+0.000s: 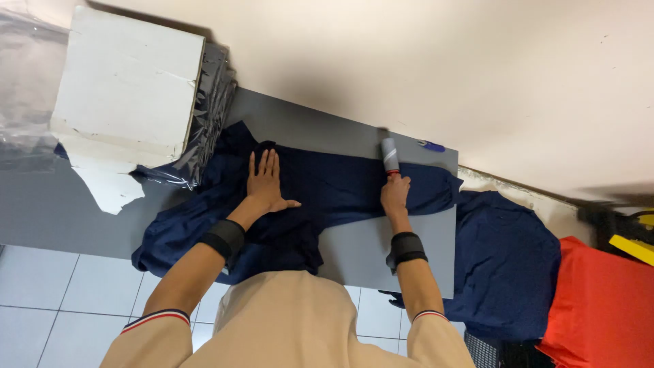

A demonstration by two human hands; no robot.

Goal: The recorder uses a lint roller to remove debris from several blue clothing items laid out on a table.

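Looking down from the head camera, we press our left hand [267,182], fingers together and flat, on the navy shirt [320,191] spread across the grey table [381,252], while our right hand [395,194], fingers clamped around the lint roller [390,155], should roll in smooth, even strokes.

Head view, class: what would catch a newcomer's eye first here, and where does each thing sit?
The dark blue garment spread over the grey table at centre stands out first. The left hand lies flat on it, while the right hand grips a lint roller at the cloth's far edge. A torn white box sits at the upper left, and a red cloth at the lower right.
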